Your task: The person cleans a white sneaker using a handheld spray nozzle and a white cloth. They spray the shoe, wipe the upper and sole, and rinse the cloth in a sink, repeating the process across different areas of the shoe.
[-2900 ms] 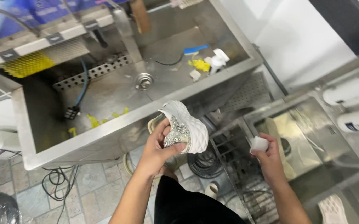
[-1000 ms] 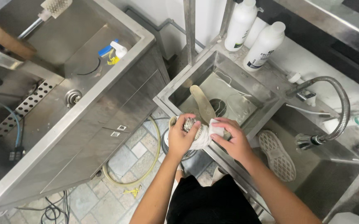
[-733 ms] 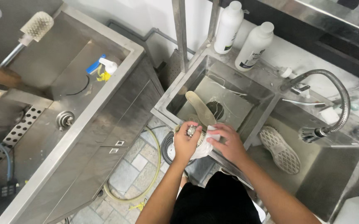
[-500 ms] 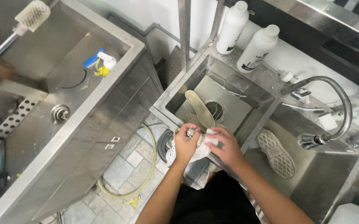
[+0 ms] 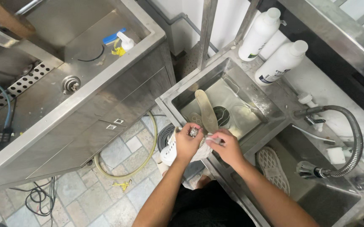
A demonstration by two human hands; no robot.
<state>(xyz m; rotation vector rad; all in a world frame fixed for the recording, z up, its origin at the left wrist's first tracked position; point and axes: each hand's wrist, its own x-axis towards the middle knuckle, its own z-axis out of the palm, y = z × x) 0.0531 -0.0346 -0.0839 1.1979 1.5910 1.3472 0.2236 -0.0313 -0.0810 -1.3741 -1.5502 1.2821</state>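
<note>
Holding a white shoe (image 5: pixel 174 148) at the near edge of the small sink (image 5: pixel 270 110), the person grips it from both sides. The left hand (image 5: pixel 188 143) is closed around the shoe's upper, fingers curled over a sparkly patch, while the right hand (image 5: pixel 225 146) is closed on the shoe's far side, pinching something small and pale that I cannot make out. The shoe hangs above the tiled floor (image 5: pixel 106 176), just short of the basin. The work looks like washing or scrubbing the shoe by hand; continuing it calls for a firm hold with one hand while the other rubs, and for carrying the shoe over the basin.

Inside the small sink an insole (image 5: pixel 206 110) leans upright beside the drain. To the right, a lower basin holds another shoe (image 5: pixel 273 169) sole-up, under a bent spray hose (image 5: pixel 350 138). Farther off stand two white bottles (image 5: pixel 270 46). To the left, a yellow hose (image 5: pixel 135 162) loops on the floor beside a large steel tub (image 5: pixel 64 113).
</note>
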